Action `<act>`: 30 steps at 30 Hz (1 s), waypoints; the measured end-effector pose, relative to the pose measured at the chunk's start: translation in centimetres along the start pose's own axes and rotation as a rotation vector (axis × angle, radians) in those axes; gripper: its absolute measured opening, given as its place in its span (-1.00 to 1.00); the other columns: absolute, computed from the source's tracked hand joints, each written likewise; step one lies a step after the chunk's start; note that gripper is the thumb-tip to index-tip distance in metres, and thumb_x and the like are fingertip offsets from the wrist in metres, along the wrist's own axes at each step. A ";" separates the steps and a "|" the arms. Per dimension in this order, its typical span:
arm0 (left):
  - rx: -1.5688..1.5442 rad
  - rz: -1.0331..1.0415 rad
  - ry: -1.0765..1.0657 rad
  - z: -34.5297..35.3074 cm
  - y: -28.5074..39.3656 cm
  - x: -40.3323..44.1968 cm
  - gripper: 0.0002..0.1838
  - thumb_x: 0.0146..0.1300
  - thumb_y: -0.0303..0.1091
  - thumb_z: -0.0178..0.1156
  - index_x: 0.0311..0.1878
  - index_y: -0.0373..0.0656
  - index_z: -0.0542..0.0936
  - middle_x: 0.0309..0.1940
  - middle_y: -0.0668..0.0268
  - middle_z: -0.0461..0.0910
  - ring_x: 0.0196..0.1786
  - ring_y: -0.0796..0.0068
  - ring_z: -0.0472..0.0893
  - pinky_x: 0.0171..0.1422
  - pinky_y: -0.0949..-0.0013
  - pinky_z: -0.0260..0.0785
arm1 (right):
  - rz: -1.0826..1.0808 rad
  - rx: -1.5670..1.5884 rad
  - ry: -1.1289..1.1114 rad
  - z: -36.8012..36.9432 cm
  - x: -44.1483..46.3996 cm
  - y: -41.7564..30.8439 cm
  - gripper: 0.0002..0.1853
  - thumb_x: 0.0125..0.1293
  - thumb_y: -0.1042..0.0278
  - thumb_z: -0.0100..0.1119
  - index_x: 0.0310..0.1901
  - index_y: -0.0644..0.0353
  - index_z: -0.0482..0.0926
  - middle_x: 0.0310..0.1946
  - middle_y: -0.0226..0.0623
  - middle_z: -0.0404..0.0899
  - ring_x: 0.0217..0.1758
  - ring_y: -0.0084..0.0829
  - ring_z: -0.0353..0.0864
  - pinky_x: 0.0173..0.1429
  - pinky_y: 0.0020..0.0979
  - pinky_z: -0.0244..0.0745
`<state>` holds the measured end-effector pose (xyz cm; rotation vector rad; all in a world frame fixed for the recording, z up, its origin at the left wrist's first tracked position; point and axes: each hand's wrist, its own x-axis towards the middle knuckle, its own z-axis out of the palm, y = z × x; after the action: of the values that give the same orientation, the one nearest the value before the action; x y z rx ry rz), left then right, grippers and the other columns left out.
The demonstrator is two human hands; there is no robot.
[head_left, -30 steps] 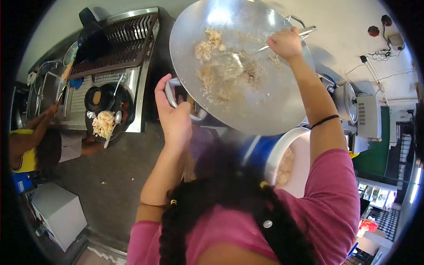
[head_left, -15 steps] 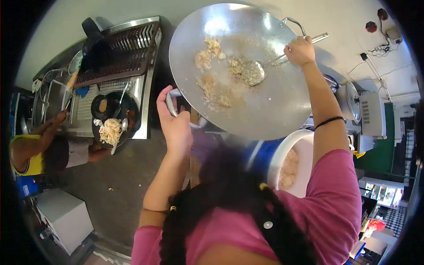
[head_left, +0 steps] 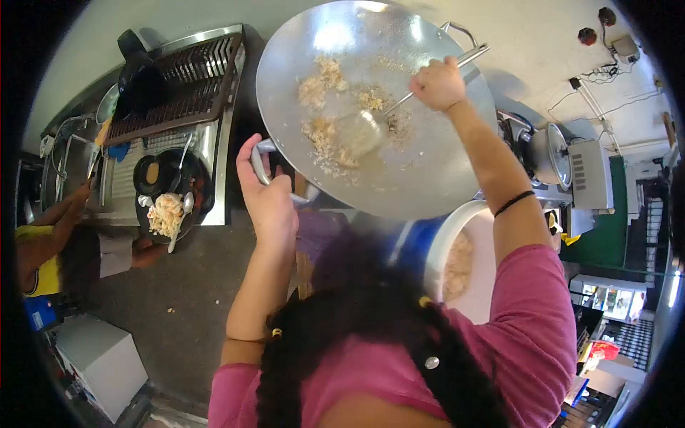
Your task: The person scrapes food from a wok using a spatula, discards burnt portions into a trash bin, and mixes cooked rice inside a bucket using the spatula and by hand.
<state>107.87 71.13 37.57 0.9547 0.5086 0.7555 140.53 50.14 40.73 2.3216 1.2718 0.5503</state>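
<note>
Wok: one, wide, grey metal, tilted, its inner face towards the viewer; landmark for all entries below.

Left hand: at the wok's left rim, fingers curled round a metal loop handle, gripping it.

Right hand: over the wok's upper right part, closed in a fist about the shaft of a ladle; a dark band on the wrist.

Ladle: one, metal, long-shafted; bowl over the wok's middle, blurred; whether it touches the metal cannot be told. Shaft end projects beyond the right fist towards the wok's upper right rim.

Food clumps: several, pale to light brown, stuck or lying in the wok's left half and centre, with loose grains scattered about.

Second handle: at the wok's upper right rim, ungrasped.

Bucket: white rim, blue outside, below the wok; holds a pale, lumpy mass.

Dish rack: brown, slatted, left of the wok, on a steel counter.

Lumpy food: one heap with a spoon, on dark ware left of the wok.

Co-worker: yellow top, far left of the wok.

Lidded pot: right of the wok, beside a white appliance.
</note>
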 end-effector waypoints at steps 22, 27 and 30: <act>0.021 -0.064 -0.072 -0.8 0.3 0.9 -0.11 -0.17 -0.84 -0.16 0.38 -0.08 0.36 0.40 0.24 0.27 0.53 0.32 0.23 0.53 0.12 0.07 | 0.410 -0.186 -0.064 2.9 10.8 7.0 -0.50 0.44 -0.22 0.01 -0.27 0.02 0.77 -0.23 -0.41 0.75 0.01 -0.31 0.60 0.29 -0.06 0.24; 0.030 -0.026 -0.122 -0.8 0.7 0.4 -0.08 -0.19 -0.86 -0.18 0.40 -0.10 0.33 0.36 0.18 0.31 0.44 0.26 0.34 0.51 0.05 0.25 | 0.197 0.071 0.155 3.2 14.0 3.0 -0.57 0.40 -0.17 0.08 -0.26 0.00 0.75 -0.22 -0.46 0.73 -0.02 -0.35 0.59 0.28 -0.09 0.27; 0.012 -0.038 -0.086 -0.7 0.5 0.5 -0.09 -0.18 -0.86 -0.19 0.39 -0.12 0.32 0.42 0.18 0.25 0.47 0.23 0.31 0.53 0.06 0.19 | 0.119 0.110 0.323 1.6 13.2 1.5 -0.57 0.38 -0.17 0.11 -0.46 -0.04 0.68 -0.45 -0.52 0.63 -0.04 -0.38 0.57 0.29 -0.07 0.30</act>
<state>107.50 72.08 37.61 0.9822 0.4551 0.6751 148.95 60.40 41.98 2.4840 1.3370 0.9491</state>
